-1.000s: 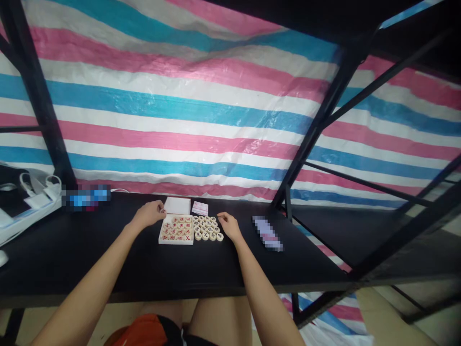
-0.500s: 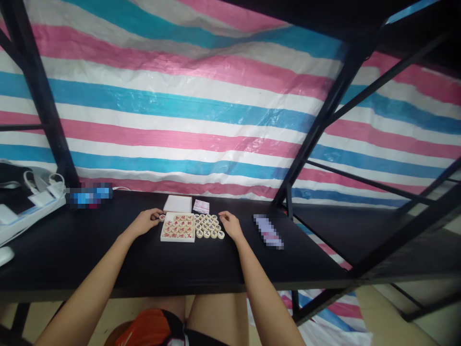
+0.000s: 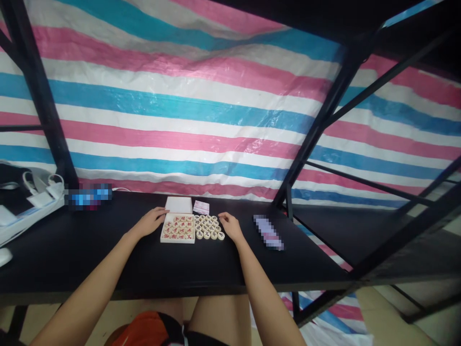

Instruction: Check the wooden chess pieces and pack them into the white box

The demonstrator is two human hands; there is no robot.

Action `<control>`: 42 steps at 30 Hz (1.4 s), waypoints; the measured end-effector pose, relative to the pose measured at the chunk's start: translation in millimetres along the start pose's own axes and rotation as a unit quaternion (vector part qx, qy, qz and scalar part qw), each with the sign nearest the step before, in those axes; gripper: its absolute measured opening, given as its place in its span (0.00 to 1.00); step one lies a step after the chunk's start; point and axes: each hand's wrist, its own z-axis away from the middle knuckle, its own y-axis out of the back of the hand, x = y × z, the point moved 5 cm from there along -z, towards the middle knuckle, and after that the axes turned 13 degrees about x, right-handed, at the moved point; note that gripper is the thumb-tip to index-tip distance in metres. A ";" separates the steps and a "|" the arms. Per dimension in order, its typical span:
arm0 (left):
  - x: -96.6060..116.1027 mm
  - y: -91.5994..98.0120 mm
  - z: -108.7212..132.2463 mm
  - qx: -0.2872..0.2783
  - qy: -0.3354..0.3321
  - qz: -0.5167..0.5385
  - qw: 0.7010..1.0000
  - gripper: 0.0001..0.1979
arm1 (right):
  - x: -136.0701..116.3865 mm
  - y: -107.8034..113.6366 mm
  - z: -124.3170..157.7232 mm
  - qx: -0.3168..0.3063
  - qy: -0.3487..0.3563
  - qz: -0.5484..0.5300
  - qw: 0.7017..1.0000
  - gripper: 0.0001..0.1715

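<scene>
A white box (image 3: 177, 241) on the black table holds rows of round pieces with red characters (image 3: 179, 224); its upper left corner has a gap. Just right of it, round pieces with black characters (image 3: 207, 234) lie in rows on the table. My left hand (image 3: 151, 221) is at the box's upper left corner, fingers together; what they hold, if anything, is hidden. Beside the right edge of the black-character pieces rests my right hand (image 3: 229, 225), its fingers apart and nothing seen in it.
Behind the box lie a white lid (image 3: 179, 204) and a small pink and white paper (image 3: 201, 207). A blurred phone-like object (image 3: 268, 232) is at the right. A power strip (image 3: 39, 204) with plugs and a blurred blue object (image 3: 91, 196) are at the left. Black metal posts frame the table.
My left hand has moved slightly right, onto the box's corner. The red-character piece that was at its fingertips left of the box no longer shows. My right hand has barely moved.
</scene>
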 end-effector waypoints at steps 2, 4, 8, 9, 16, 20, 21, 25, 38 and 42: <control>6.0 0.5 2.2 -0.007 0.001 -0.011 1.000 0.24 | -0.1 -0.3 0.1 -0.002 0.001 0.000 1.000 0.15; 11.6 1.0 4.3 -0.012 0.004 -0.024 1.000 0.24 | -0.4 -0.8 0.1 -0.004 0.002 0.000 1.000 0.14; 20.6 1.5 5.9 -0.011 0.006 -0.051 0.999 0.23 | -0.5 -1.7 0.2 -0.006 0.000 0.002 1.000 0.14; 22.3 1.7 6.0 -0.010 0.007 -0.056 0.998 0.23 | -0.5 -1.8 0.3 -0.006 0.000 0.002 1.000 0.14; 27.4 3.5 6.4 -0.008 0.015 -0.067 0.998 0.21 | -0.9 -1.2 0.8 -0.006 0.002 0.005 1.000 0.14; 26.5 1.0 7.0 -0.004 0.013 -0.055 0.998 0.21 | -1.6 -0.8 1.1 -0.006 0.001 0.004 1.000 0.14; 26.4 0.3 7.2 -0.001 0.014 -0.051 0.999 0.21 | -1.9 -0.8 1.2 -0.007 0.001 0.004 1.000 0.14; 24.1 2.9 6.8 0.023 0.025 -0.032 0.999 0.22 | -2.8 -0.5 1.5 -0.006 -0.002 0.004 1.000 0.14; -7.8 15.1 8.4 0.002 0.055 0.009 0.998 0.16 | -2.6 0.5 1.2 -0.009 -0.009 -0.004 1.000 0.15; -8.9 13.3 8.2 0.007 0.071 -0.001 0.997 0.15 | -2.3 -0.3 1.0 -0.007 -0.009 -0.006 1.000 0.14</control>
